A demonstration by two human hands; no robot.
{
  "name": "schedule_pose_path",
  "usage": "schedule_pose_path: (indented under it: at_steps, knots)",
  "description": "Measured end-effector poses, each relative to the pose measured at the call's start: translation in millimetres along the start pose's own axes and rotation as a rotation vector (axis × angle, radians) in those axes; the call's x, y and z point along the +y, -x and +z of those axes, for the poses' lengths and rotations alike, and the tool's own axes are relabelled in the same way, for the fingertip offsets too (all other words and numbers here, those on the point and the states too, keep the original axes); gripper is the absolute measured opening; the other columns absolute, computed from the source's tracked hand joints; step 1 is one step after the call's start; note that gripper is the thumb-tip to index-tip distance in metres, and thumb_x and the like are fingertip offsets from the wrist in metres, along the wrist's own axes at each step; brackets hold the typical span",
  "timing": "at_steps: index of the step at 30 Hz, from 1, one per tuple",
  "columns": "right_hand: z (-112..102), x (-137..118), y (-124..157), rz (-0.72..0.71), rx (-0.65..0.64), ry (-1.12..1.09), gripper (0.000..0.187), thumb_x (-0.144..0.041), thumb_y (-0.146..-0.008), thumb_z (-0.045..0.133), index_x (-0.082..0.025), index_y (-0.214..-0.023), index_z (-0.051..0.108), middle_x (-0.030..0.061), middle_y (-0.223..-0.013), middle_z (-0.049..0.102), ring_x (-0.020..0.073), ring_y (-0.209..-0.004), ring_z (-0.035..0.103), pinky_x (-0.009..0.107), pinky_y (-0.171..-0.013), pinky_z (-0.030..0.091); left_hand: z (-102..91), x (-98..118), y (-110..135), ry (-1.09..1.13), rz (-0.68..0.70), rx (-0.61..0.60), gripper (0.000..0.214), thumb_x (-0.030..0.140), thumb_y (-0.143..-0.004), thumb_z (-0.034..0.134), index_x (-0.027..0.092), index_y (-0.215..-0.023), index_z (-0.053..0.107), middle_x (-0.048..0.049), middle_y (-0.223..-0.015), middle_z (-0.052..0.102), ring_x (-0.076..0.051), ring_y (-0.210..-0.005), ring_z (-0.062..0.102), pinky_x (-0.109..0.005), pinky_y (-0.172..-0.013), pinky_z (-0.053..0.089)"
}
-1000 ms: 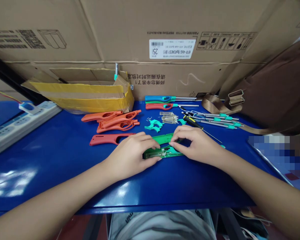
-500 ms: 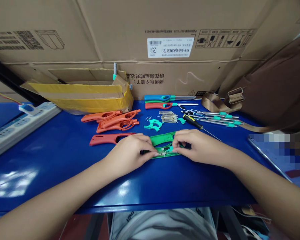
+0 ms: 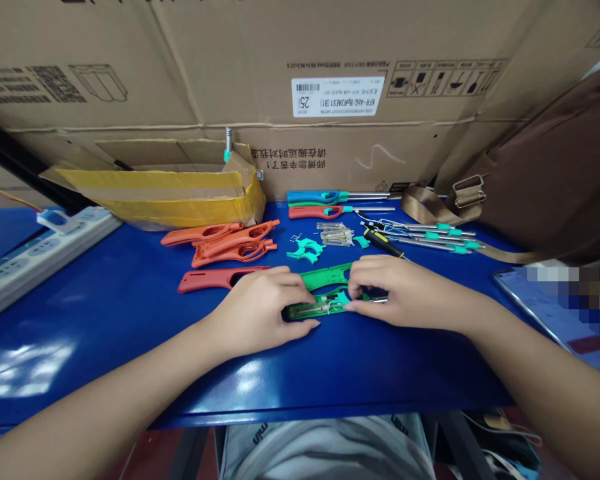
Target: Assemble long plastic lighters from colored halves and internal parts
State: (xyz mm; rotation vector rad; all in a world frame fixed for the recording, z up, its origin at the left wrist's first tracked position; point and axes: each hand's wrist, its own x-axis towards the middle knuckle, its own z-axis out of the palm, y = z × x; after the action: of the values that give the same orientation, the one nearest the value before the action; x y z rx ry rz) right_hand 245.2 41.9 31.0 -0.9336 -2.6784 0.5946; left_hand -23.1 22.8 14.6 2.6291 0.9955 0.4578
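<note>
A green lighter casing half (image 3: 296,312) lies open side up on the table, with a clear fuel tank (image 3: 307,309), thin wires and a turquoise trigger (image 3: 339,301) inside. My left hand (image 3: 263,303) straddles its left end, thumb on the near side and fingers on the far side. At the right end my right hand (image 3: 397,288) pinches the trigger between thumb and bent fingers, which partly hide it. A metal tube (image 3: 380,300) shows just past those fingers. Behind lies the other green casing half (image 3: 327,276), partly covered by both hands.
Red casing halves (image 3: 215,280) lie left. Farther back are loose turquoise triggers (image 3: 306,250), clear tanks (image 3: 336,234), a screwdriver (image 3: 383,243), metal tubes with wires (image 3: 445,237) and assembled lighters (image 3: 313,212). A yellow-taped carton (image 3: 170,197), power strip (image 3: 45,250) and tablet-like device (image 3: 535,303) surround them.
My left thumb and fingers have spread from a pinch over the tank to around the casing, uncovering the tank. My right hand stays at the trigger, its fingers slightly shifted.
</note>
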Motion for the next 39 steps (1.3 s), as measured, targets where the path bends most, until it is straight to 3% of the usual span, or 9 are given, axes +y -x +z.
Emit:
schedule_pose_path:
  at_steps: [15,23,29,39]
  knots:
    - [5.0,2.3,-0.7,-0.041,-0.072,0.100,0.011,-0.025,-0.093,0.070,-0.020,-0.083,0.066,0.0027,-0.086,0.067,0.0203,-0.086,0.060,0.033,-0.079,0.044,1.4,-0.3,0.9,-0.055,0.080,-0.035,0.014,0.028,-0.095,0.067,0.019,-0.097,0.078,-0.0028,-0.088,0.072,-0.018,-0.082,0.064,-0.029,-0.073,0.049]
    - [7.2,-0.1,-1.9,-0.103,-0.017,0.178,0.013,-0.034,-0.093,0.069,-0.021,-0.093,0.067,0.0046,-0.094,0.067,0.0224,-0.092,0.061,0.037,-0.084,0.044,1.7,4.9,1.0,-0.130,0.092,-0.024,0.018,0.029,-0.097,0.062,0.020,-0.093,0.077,-0.0029,-0.084,0.069,-0.018,-0.080,0.062,-0.029,-0.069,0.047]
    - [17.0,-4.3,-3.7,-0.158,-0.007,0.174,0.015,-0.029,-0.095,0.066,-0.021,-0.108,0.065,0.0071,-0.107,0.065,0.0233,-0.100,0.059,0.039,-0.090,0.044,6.2,9.6,2.3,-0.227,0.106,-0.005,0.022,0.029,-0.098,0.059,0.017,-0.091,0.077,-0.0038,-0.084,0.069,-0.020,-0.079,0.061,-0.032,-0.070,0.047]
    - [21.6,-4.9,-5.2,-0.156,-0.019,0.140,0.009,-0.025,-0.097,0.061,-0.021,-0.105,0.064,0.0066,-0.107,0.065,0.0231,-0.102,0.058,0.040,-0.094,0.042,10.7,12.4,3.3,-0.177,0.081,0.032,0.018,0.028,-0.097,0.062,0.017,-0.089,0.074,-0.0031,-0.085,0.069,-0.020,-0.080,0.062,-0.033,-0.069,0.047]
